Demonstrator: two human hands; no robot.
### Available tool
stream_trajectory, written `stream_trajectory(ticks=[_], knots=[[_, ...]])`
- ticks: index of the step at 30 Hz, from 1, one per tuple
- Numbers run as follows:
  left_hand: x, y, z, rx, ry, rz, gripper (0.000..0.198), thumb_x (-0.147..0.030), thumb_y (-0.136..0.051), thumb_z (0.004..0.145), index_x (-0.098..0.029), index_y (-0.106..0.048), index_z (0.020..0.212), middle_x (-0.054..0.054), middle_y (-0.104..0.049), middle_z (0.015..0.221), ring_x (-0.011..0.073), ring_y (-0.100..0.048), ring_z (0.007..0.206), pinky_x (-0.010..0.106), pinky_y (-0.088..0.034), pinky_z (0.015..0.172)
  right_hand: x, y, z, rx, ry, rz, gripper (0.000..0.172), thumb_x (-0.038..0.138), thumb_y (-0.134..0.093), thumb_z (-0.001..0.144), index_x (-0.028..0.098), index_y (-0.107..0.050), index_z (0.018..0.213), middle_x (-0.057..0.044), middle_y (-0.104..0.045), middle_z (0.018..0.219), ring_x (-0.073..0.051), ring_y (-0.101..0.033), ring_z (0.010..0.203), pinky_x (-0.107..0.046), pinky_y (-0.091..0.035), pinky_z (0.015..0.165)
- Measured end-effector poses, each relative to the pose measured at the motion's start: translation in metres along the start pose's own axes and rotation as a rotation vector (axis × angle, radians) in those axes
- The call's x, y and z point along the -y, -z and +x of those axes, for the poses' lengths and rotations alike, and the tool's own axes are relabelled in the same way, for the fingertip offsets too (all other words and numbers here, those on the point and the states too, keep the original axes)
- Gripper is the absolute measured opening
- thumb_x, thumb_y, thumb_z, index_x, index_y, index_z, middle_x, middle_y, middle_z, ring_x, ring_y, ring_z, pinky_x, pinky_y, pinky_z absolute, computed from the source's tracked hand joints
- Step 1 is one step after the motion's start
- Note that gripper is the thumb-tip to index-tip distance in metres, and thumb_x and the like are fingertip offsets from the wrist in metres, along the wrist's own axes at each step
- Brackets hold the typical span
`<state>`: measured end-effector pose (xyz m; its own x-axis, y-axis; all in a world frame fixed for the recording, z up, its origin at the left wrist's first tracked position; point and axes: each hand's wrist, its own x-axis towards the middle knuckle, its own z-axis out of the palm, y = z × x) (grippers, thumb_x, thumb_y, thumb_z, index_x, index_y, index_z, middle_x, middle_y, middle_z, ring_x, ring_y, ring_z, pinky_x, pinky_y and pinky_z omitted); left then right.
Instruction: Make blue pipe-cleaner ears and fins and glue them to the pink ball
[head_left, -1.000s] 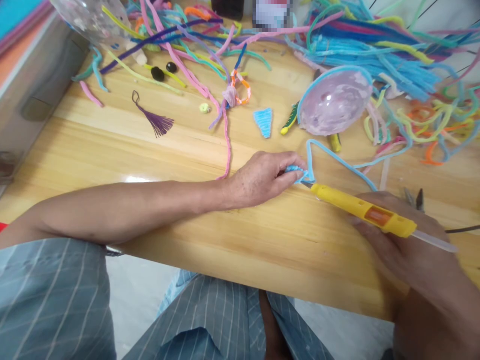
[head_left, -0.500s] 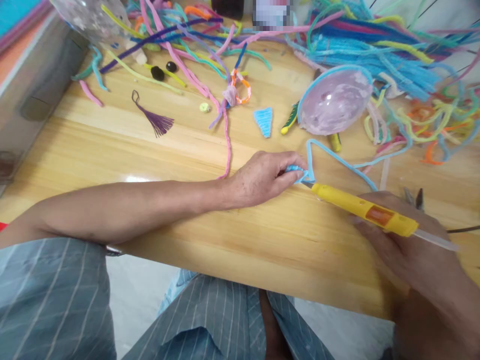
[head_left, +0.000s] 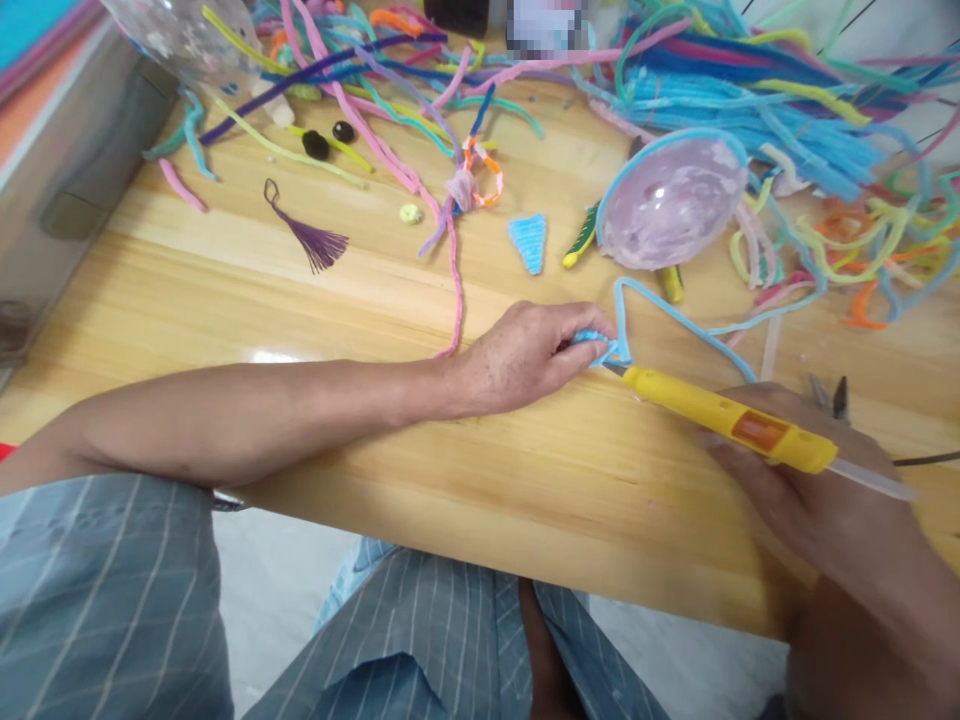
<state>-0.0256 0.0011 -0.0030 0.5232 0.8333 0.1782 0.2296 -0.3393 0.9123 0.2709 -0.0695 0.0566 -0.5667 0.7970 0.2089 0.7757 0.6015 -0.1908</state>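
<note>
My left hand (head_left: 525, 355) rests on the wooden table (head_left: 315, 300) and pinches a folded light-blue pipe cleaner (head_left: 600, 345), whose loose end trails off to the right. My right hand (head_left: 817, 490) is closed round a yellow glue pen (head_left: 731, 420) with a clear glue stick poking out of its back. The pen's metal tip touches the blue pipe cleaner right at my left fingertips.
A clear pink half-sphere (head_left: 671, 200) rimmed in blue lies behind my hands. A blue fuzzy triangle (head_left: 529, 240), a purple tassel (head_left: 311, 235), two black beads (head_left: 326, 140) and heaps of coloured pipe cleaners (head_left: 750, 90) cover the far side. Pliers (head_left: 829, 395) lie at the right.
</note>
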Motion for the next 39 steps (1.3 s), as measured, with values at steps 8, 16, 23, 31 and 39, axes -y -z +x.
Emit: stream_trajectory(ticks=[8, 16, 23, 31, 39], knots=[[0.0013, -0.001, 0.0003, -0.014, -0.04, -0.003, 0.024, -0.028, -0.061, 0.105, -0.016, -0.079, 0.113, 0.0, -0.074, 0.084, 0.0108, -0.061, 0.075, 0.023, -0.044, 0.071, -0.0015, 0.0015, -0.0015, 0.007, -0.014, 0.009, 0.014, 0.037, -0.055, 0.111, 0.025, -0.062, 0.115, -0.005, -0.076, 0.095, -0.021, -0.078, 0.079, -0.031, -0.053, 0.064], [0.0008, 0.0001, 0.0004, -0.014, -0.043, 0.011, 0.023, -0.028, -0.061, 0.105, -0.015, -0.079, 0.112, 0.0, -0.074, 0.084, 0.0114, -0.063, 0.077, 0.023, -0.045, 0.072, -0.0006, 0.0006, -0.0009, 0.007, 0.001, 0.018, 0.012, 0.035, -0.055, 0.111, 0.025, -0.061, 0.113, -0.004, -0.074, 0.094, -0.02, -0.076, 0.079, -0.029, -0.054, 0.066], [0.0009, -0.0003, 0.0004, -0.011, -0.037, 0.026, 0.021, -0.026, -0.062, 0.104, -0.017, -0.079, 0.113, 0.0, -0.076, 0.087, 0.0115, -0.065, 0.078, 0.023, -0.045, 0.071, 0.0003, 0.0016, -0.0002, 0.004, 0.003, 0.011, 0.013, 0.036, -0.055, 0.111, 0.025, -0.061, 0.113, -0.004, -0.074, 0.094, -0.019, -0.076, 0.079, -0.029, -0.054, 0.065], [0.0007, -0.0012, 0.0007, -0.006, -0.033, 0.013, 0.022, -0.025, -0.061, 0.105, -0.017, -0.079, 0.113, 0.001, -0.078, 0.091, 0.0117, -0.067, 0.081, 0.022, -0.045, 0.072, 0.0, 0.0008, -0.0003, -0.001, -0.022, 0.021, 0.01, 0.036, -0.057, 0.11, 0.028, -0.061, 0.112, -0.002, -0.075, 0.094, -0.021, -0.076, 0.077, -0.03, -0.053, 0.062], [-0.0003, -0.0006, 0.0011, 0.002, -0.008, 0.025, 0.021, -0.029, -0.062, 0.105, -0.019, -0.08, 0.111, 0.001, -0.078, 0.09, 0.0133, -0.068, 0.08, 0.024, -0.046, 0.071, 0.0016, 0.0022, -0.0003, 0.01, -0.02, 0.023, 0.01, 0.035, -0.058, 0.109, 0.027, -0.061, 0.112, -0.002, -0.074, 0.091, -0.021, -0.075, 0.074, -0.03, -0.053, 0.061]])
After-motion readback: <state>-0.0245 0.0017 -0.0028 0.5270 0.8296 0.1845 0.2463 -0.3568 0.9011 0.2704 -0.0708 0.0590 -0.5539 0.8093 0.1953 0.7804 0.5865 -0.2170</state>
